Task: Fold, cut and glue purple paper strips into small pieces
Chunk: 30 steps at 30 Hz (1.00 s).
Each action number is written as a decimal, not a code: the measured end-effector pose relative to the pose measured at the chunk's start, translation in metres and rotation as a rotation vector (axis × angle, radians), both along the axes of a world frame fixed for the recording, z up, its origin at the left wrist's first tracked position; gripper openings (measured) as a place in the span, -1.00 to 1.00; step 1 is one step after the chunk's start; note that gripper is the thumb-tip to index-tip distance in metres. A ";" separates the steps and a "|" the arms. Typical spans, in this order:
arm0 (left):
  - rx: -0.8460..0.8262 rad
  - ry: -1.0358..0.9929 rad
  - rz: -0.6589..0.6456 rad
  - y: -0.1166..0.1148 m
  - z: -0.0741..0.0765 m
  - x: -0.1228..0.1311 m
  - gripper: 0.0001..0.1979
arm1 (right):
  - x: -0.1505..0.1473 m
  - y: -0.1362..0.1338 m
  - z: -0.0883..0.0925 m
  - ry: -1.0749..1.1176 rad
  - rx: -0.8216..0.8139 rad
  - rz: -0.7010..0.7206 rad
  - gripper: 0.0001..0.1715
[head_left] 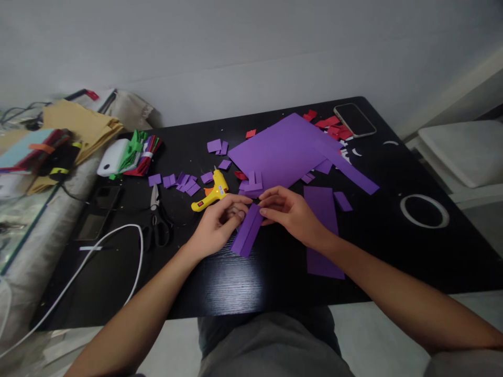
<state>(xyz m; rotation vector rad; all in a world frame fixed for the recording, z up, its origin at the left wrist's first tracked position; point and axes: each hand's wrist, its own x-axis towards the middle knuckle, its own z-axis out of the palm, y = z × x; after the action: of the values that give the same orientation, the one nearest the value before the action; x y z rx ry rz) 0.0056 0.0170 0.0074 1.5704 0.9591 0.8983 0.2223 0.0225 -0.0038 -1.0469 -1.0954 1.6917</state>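
A folded purple paper strip (247, 230) with a lengthwise crease is held slanted above the black table, near its front middle. My left hand (221, 220) pinches its upper left side, fingers curled. My right hand (286, 212) grips the upper right end between thumb and fingers. Just beyond my hands lies a large purple sheet (283, 149) with small folded purple pieces (253, 180) on its near corner. A yellow glue gun (212, 192) rests left of the sheet, close to my left hand. To the right is a purple rectangle (320, 225), partly behind my right forearm.
Scissors (156, 214), a white cable (139, 251) and small purple pieces (186, 183) are at left. Bundled coloured strips (141, 154) lie farther back. Red scraps (334, 127) and a phone (354, 119) are at back right, a white ring (424, 211) at right.
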 end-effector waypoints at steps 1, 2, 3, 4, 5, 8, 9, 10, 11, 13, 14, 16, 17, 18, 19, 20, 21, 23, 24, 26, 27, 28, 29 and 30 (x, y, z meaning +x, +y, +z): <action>0.007 0.007 0.004 0.000 0.000 0.000 -0.76 | 0.000 0.000 0.000 -0.007 0.003 0.011 -0.65; 0.015 0.014 0.008 0.000 0.000 0.001 -0.76 | 0.000 0.000 0.000 -0.014 0.007 0.019 -0.66; 0.022 0.019 0.012 0.000 0.000 0.001 -0.77 | 0.001 -0.001 0.000 -0.017 0.013 0.023 -0.67; 0.029 0.021 0.014 0.000 0.000 0.001 -0.77 | 0.001 -0.001 0.000 -0.018 0.019 0.026 -0.67; 0.033 0.021 0.014 0.000 0.000 0.001 -0.77 | 0.001 -0.001 0.000 -0.016 0.025 0.026 -0.68; 0.034 0.023 0.002 0.000 -0.002 0.000 -0.75 | 0.000 -0.001 0.000 -0.011 0.041 0.028 -0.67; 0.033 0.024 -0.001 0.000 -0.002 0.000 -0.75 | 0.000 -0.001 0.000 -0.013 0.044 0.031 -0.68; 0.033 0.024 -0.005 0.000 -0.003 -0.001 -0.74 | 0.000 -0.001 0.000 -0.017 0.042 0.035 -0.69; 0.032 0.023 -0.009 0.000 -0.002 -0.001 -0.73 | 0.001 -0.001 0.000 -0.023 0.037 0.037 -0.71; 0.024 0.017 -0.019 0.001 -0.002 -0.001 -0.70 | 0.001 -0.001 0.001 -0.029 0.015 0.037 -0.73; 0.019 0.016 -0.025 0.001 -0.001 -0.002 -0.68 | 0.001 0.000 0.001 -0.028 0.001 0.034 -0.74; 0.013 0.017 -0.032 0.001 0.000 -0.002 -0.65 | 0.002 0.000 0.000 -0.020 -0.022 0.030 -0.73; 0.012 0.020 -0.034 0.001 0.000 -0.002 -0.64 | 0.002 0.000 0.000 -0.016 -0.030 0.031 -0.73; 0.015 0.023 -0.036 0.002 0.000 -0.002 -0.64 | 0.003 0.000 0.000 -0.013 -0.037 0.031 -0.73; 0.020 0.029 -0.037 0.002 0.000 -0.003 -0.63 | 0.003 0.000 0.000 -0.011 -0.042 0.030 -0.73; 0.025 0.039 -0.041 0.002 0.000 -0.003 -0.64 | 0.003 0.000 -0.001 -0.008 -0.046 0.031 -0.73; 0.031 0.052 -0.046 0.001 0.000 -0.003 -0.65 | 0.002 0.000 -0.001 -0.006 -0.048 0.033 -0.73; 0.058 0.082 -0.054 0.001 -0.001 -0.004 -0.70 | 0.002 0.000 -0.001 -0.001 -0.048 0.041 -0.72; 0.080 0.098 -0.054 0.001 -0.002 -0.004 -0.72 | 0.001 0.000 -0.001 0.000 -0.046 0.049 -0.71; 0.140 0.129 -0.044 0.002 -0.002 -0.004 -0.78 | 0.000 0.000 0.000 0.006 -0.046 0.066 -0.67; 0.174 0.145 -0.037 0.002 -0.003 -0.004 -0.80 | 0.000 -0.001 0.000 0.010 -0.047 0.073 -0.65; 0.206 0.161 -0.033 0.003 -0.003 -0.003 -0.81 | 0.000 -0.001 0.000 0.013 -0.048 0.082 -0.62; 0.232 0.177 -0.029 0.003 -0.004 -0.003 -0.83 | -0.001 -0.001 0.000 0.015 -0.048 0.092 -0.61; 0.254 0.190 -0.023 0.003 -0.004 -0.003 -0.84 | -0.001 -0.001 0.000 0.018 -0.048 0.103 -0.61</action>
<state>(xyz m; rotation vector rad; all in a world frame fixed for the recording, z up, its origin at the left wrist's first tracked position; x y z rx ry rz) 0.0026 0.0202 0.0035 1.9065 0.9858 0.8936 0.2214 0.0211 -0.0033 -1.0183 -1.1187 1.8130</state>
